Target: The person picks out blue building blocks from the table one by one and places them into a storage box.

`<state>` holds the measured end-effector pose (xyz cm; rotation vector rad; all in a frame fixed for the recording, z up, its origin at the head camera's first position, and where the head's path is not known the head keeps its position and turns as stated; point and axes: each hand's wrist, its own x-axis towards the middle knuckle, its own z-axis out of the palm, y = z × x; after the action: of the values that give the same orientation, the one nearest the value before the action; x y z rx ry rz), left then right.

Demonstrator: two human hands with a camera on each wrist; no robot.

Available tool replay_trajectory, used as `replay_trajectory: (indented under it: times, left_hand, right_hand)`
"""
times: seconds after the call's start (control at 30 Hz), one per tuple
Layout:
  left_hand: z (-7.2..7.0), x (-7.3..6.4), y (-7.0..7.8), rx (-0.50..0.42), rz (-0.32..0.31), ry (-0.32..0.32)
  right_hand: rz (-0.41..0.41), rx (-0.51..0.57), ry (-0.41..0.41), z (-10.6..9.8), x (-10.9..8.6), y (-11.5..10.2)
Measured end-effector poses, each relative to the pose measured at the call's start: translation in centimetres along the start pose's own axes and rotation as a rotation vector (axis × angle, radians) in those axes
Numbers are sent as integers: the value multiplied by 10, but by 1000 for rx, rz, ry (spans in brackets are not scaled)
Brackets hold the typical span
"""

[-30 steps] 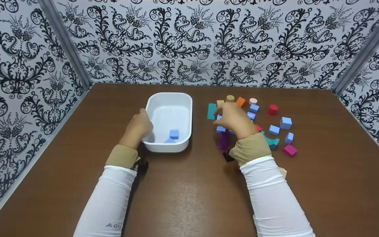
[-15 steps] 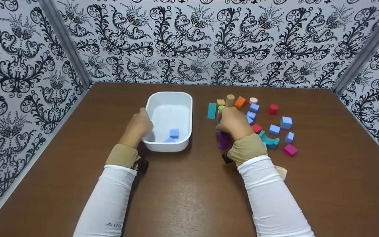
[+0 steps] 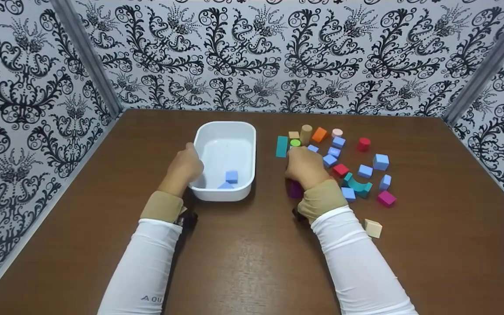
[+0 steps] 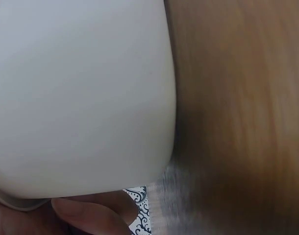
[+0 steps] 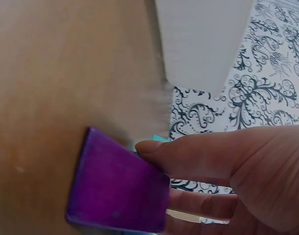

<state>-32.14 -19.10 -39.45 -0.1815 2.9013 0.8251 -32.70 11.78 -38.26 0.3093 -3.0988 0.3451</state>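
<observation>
A white plastic tub stands left of centre, with a blue cube and a blue triangular block inside. My left hand grips its left rim; in the left wrist view the thumb lies by the rim. Among the scattered blocks, my right hand is low, its fingers bent down behind a purple block. A sliver of blue shows by the thumb tip in the right wrist view, but the purple block hides what lies between thumb and fingers.
Around the right hand lie a teal slab, a green cylinder, a tan cylinder, an orange block, several blue blocks, a teal arch and a cream block. Patterned panels enclose the table.
My right hand has come down and slightly toward me among the blocks, its fingers drawing closer together, uncovering the green cylinder and cream block. The left hand and tub have stayed put.
</observation>
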Motion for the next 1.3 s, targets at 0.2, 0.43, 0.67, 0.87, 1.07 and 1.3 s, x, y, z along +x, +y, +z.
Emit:
replay_trajectory:
  times: [0.2,0.43,0.67,0.87,1.07,1.3]
  left_hand:
    - [0,0,0,4,-2,7]
    - [0,2,1,12,-7,15]
    - [0,1,1,3,-6,20]
    - [0,-1,2,-9,-12,11]
    - [0,0,3,-2,-6,16]
    - [2,2,3,8,-17,19]
  right_hand:
    - [-7,-16,-13,1,0,-4]
    - [-9,-8,-27,-5,-1,-6]
    - [-29,17,2,-14,-3,-5]
    - [-46,10,0,-20,-3,0]
    - [-16,51,-6,-25,-3,2]
    - [-25,64,-2,-31,-4,0]
